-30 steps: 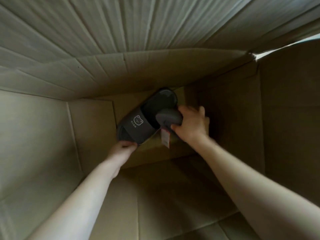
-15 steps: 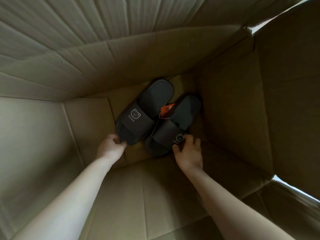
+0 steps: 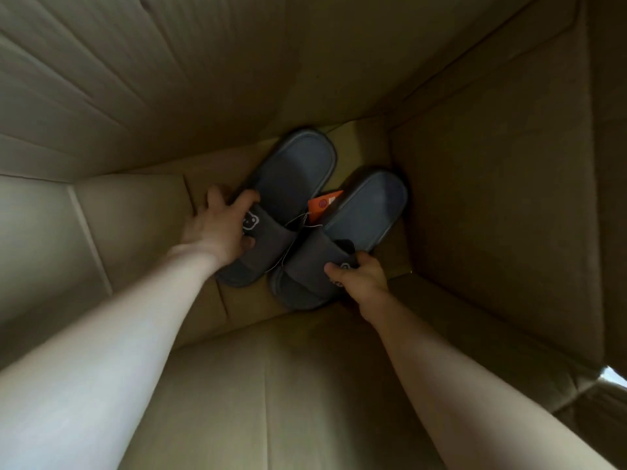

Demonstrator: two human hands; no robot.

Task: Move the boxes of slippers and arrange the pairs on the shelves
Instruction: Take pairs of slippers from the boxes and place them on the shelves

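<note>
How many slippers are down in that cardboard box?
2. The left slipper lies on the box floor, gripped by the left hand; the right slipper lies beside it, its strap pinched by the right hand. None seems hidden.

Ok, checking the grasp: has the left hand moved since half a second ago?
Yes. The left hand went from the toe of the left slipper to its strap, toward the far wall of the box.

You are seeing dark grey slippers [image 3: 291,184], one showing a white bear outline [image 3: 250,221], an orange tag [image 3: 324,205] between them, inside a tan box [image 3: 492,198].
</note>
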